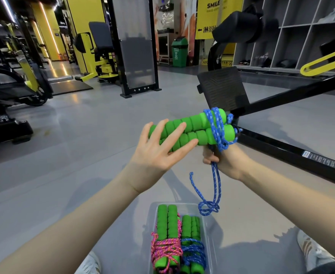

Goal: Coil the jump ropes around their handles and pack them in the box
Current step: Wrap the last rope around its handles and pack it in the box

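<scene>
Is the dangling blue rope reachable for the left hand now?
Probably yes: the left hand is open on the handles, and the rope hangs free below the right hand with nothing between.

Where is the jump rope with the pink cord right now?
In the head view, bottom centre, the pink rope lies in the clear box, on its left side, beside the coiled blue rope.

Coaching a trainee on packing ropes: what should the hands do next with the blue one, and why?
Probably another wrap: the right hand pinches the blue rope below the green handles, only a few turns are on, and a long tail hangs above the box. The left hand steadies them.
</scene>
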Demonstrator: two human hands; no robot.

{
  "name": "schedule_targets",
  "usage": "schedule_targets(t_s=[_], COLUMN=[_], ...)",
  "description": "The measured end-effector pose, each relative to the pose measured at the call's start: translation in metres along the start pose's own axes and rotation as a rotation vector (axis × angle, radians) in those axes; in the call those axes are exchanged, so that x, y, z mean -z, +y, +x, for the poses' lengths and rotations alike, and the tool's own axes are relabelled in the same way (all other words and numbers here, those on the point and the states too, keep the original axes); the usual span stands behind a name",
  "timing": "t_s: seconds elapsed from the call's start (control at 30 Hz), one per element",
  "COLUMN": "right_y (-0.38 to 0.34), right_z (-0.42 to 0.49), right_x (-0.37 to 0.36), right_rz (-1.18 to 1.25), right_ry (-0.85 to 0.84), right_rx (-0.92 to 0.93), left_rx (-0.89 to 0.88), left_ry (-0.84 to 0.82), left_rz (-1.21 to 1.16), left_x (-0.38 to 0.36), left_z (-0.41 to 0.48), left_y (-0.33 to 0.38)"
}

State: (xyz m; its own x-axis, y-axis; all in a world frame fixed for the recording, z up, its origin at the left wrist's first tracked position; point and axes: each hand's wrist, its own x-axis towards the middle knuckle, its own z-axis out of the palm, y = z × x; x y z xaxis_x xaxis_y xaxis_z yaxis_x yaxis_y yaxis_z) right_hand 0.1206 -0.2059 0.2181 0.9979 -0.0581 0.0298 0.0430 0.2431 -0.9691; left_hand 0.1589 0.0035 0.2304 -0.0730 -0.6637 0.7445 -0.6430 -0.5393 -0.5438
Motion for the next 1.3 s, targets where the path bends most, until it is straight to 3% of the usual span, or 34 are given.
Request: schedule_targets(t_s=[0.17,0.4,0.53,0.7,0.8,0.93,1.1,1.23,1.3], right_y=[0.007,-0.019,-0.045,-0.071,-0.072,-0.069,-0.045,-0.025,-0.017], right_z=[-0.009,-0.021,-0.024,-0.022,-0.015,-0.013,-0.002,-0.007,-0.010], right_x=[-0.018,-0.027,-0.026,-0.020,-0.011,0.002,0.028,0.029,0.018], right_rz=[-0.231,-0.574,-0.797,-0.960,-0.946,-0.807,-0.458,-0.436,-0.341], right_ry=[-0.038,-0.406,-0.479,-0.292,-0.172,-0.109,-0.005,0.167,0.110], right_rx=[-0.159,-0.382,-0.252,0.039,0.196,0.245,-0.024,-0.021,0.037], left_rx=[0.048,0.040,-0.026,-0.180,-0.281,-0.324,-0.218,-0.064,0.027], left_ry=[-0.158,-0.271,-0.345,-0.340,-0.304,-0.207,-0.057,0.032,0.063], left_rz=[0.119,0.155,0.152,0.057,-0.012,-0.093,-0.103,-0.052,-0.030], left_x=[-0.012,-0.017,-0.018,-0.015,-0.019,-0.016,-0.008,-0.004,-0.007], left_z=[-0.023,-0.052,-0.074,-0.073,-0.065,-0.045,-0.015,-0.005,-0.004], left_y=[-0.020,-0.032,-0.039,-0.024,-0.010,0.017,0.027,0.018,0.011])
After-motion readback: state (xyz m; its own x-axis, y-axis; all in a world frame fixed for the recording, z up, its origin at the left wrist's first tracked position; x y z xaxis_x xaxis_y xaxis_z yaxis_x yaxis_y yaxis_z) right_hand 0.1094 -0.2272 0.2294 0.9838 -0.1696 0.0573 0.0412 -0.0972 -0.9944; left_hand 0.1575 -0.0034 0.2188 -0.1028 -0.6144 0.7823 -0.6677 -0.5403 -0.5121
